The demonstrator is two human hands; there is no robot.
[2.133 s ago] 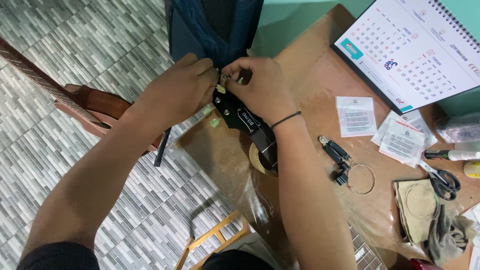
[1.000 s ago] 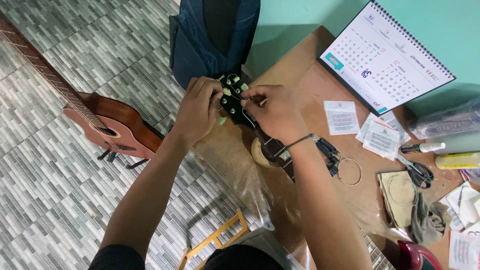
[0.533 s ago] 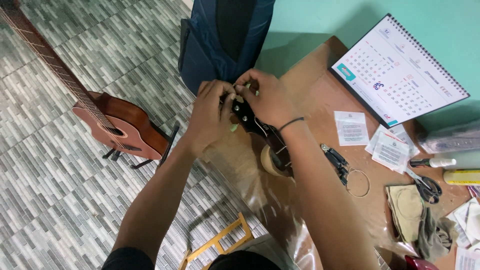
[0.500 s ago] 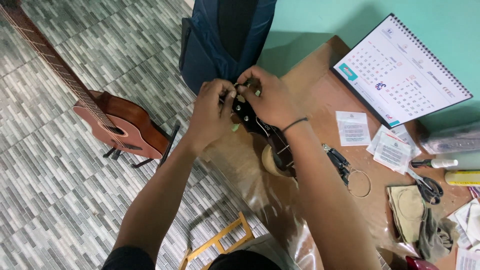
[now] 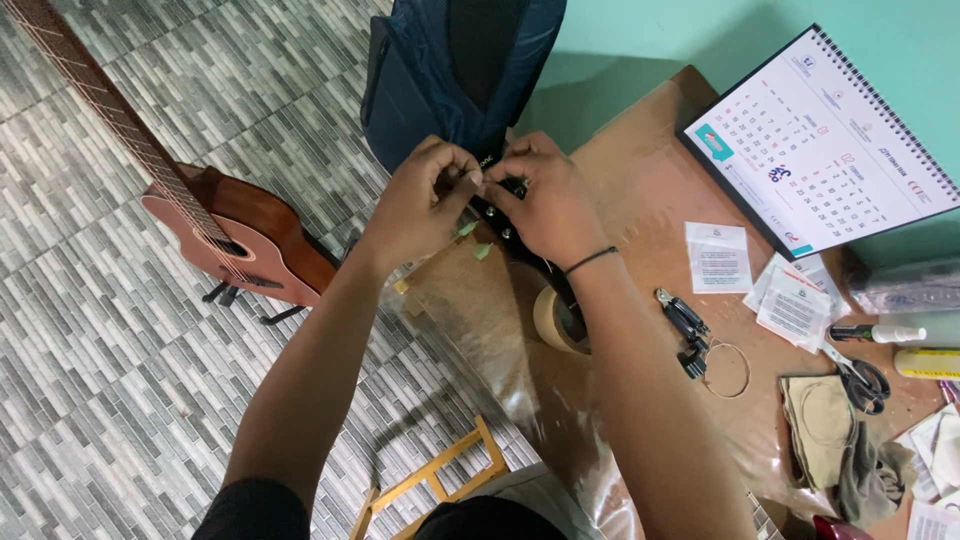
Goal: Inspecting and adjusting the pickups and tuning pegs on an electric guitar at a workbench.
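Note:
Both my hands meet over the black headstock (image 5: 497, 213) of a guitar that lies across the brown table (image 5: 640, 190). My left hand (image 5: 420, 200) pinches something small at the headstock's top edge, near the pale green tuning pegs (image 5: 468, 232). My right hand (image 5: 545, 200), with a black band on its wrist, covers the headstock from the right and grips it. The guitar's neck runs under my right forearm and rests on a roll of tape (image 5: 552, 320). What exactly the fingertips hold is hidden.
A brown acoustic guitar (image 5: 235, 235) stands on the tiled floor at left. A dark blue gig bag (image 5: 440, 80) leans behind the table. On the table: desk calendar (image 5: 825, 135), paper packets (image 5: 718, 256), black pliers (image 5: 683, 322), coiled string (image 5: 725, 368), scissors (image 5: 860, 378), cloth (image 5: 860, 460). A wooden frame (image 5: 430, 480) stands below.
The view has shifted slightly. Both hands stay at the headstock; the left hand's fingers have drawn closer to the right hand at the headstock's top.

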